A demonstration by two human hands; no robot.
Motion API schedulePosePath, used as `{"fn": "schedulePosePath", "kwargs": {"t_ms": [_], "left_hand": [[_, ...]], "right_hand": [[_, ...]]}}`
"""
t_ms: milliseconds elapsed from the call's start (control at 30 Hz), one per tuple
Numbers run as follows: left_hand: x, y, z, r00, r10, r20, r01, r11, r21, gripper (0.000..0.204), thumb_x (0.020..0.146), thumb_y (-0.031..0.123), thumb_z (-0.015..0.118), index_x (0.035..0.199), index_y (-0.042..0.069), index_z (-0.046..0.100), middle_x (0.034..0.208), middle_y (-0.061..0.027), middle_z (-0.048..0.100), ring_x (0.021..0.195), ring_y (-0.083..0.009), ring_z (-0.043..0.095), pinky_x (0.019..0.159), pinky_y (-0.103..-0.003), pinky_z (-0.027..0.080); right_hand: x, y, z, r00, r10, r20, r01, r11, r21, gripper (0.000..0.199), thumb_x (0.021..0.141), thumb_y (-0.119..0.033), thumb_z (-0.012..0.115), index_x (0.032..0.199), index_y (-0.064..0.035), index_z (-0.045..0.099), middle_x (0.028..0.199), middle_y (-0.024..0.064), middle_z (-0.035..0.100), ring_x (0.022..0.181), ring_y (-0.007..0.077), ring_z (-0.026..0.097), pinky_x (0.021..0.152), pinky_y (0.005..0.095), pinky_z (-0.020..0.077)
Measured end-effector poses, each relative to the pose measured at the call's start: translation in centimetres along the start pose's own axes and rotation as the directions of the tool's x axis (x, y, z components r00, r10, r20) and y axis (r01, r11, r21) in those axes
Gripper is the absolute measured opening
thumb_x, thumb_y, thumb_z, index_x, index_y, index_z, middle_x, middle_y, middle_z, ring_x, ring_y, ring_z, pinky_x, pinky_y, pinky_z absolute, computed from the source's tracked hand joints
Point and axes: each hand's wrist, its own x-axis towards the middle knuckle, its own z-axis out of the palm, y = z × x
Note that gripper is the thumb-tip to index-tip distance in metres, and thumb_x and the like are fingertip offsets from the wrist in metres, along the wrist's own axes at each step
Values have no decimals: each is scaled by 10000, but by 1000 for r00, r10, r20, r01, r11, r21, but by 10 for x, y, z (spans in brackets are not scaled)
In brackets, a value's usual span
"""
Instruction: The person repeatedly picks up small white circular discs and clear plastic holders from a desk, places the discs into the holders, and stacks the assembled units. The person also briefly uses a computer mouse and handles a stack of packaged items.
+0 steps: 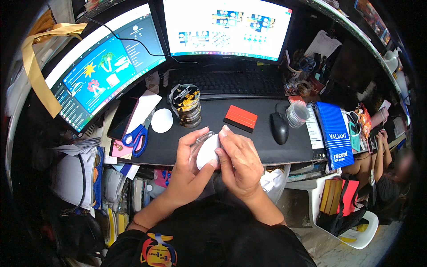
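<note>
Just over the near edge of the desk, my left hand (189, 167) and my right hand (240, 162) hold a white round disc (207, 153) between them. A clear plastic round piece (193, 154) lies against the disc on its left side, partly hidden by my fingers. The fingers of my left hand curl around both pieces, its thumb on the lower edge of the disc. My right fingertips pinch the disc's right edge. Beyond my hands stands a stack of round pieces with black and yellow prints (186, 106). Left of that stack lies another white disc (162, 120).
A red squeegee card (240, 119), a black mouse (279, 127) and stacked clear round pieces (297, 114) sit to the right, by a blue record book (334, 138). Blue-handled scissors (135, 140) lie left. Keyboard (231, 82) and two monitors (227, 26) stand behind. Another person sits far right.
</note>
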Motion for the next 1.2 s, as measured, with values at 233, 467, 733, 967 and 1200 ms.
{"fn": "schedulePosePath", "kwargs": {"t_ms": [233, 467, 733, 967, 1200], "left_hand": [[0, 3, -4, 999, -21, 36, 20, 999, 40, 614, 856, -58, 530, 1374, 19, 210, 1329, -178, 375, 1227, -215, 435, 975, -312, 415], [6, 7, -10, 989, -138, 45, 143, 982, -127, 643, 852, -63, 539, 1383, 34, 191, 1232, -168, 476, 1127, -187, 509, 893, -286, 474], [14, -10, -34, 941, -284, 186, 314, 936, -157, 641, 874, 63, 624, 1357, 53, 202, 1154, -166, 507, 1059, -187, 546, 756, -264, 530], [11, -27, -31, 992, 11, 124, -34, 982, 187, 470, 903, 113, 609, 1263, 5, 326, 1095, -101, 458, 1057, -170, 495, 926, -328, 406], [8, -26, -35, 997, -5, 82, 1, 999, 52, 411, 936, 168, 574, 1239, 12, 345, 1096, -105, 462, 1059, -158, 500, 913, -317, 421]], "right_hand": [[-1, 1, -1, 998, -60, -10, 59, 996, -68, 483, 712, 30, 682, 1185, 9, 586, 1125, 194, 612, 937, 298, 622, 775, 353, 459], [-3, -1, -4, 993, -111, 30, 112, 993, -33, 363, 661, 85, 720, 981, -16, 582, 1074, 160, 618, 966, 322, 604, 793, 381, 481], [-10, 17, -2, 934, 220, 281, -324, 853, 408, 297, 762, 73, 643, 975, -32, 466, 945, 129, 571, 849, 261, 600, 754, 350, 463], [-10, 10, 7, 863, 390, 322, -496, 775, 391, 395, 764, 103, 633, 1091, -3, 439, 1006, 85, 490, 895, 154, 562, 795, 266, 471], [-11, 9, 12, 888, 410, 205, -452, 860, 238, 298, 798, 12, 666, 1062, 5, 529, 975, 56, 529, 826, 120, 543, 738, 237, 439]]}}
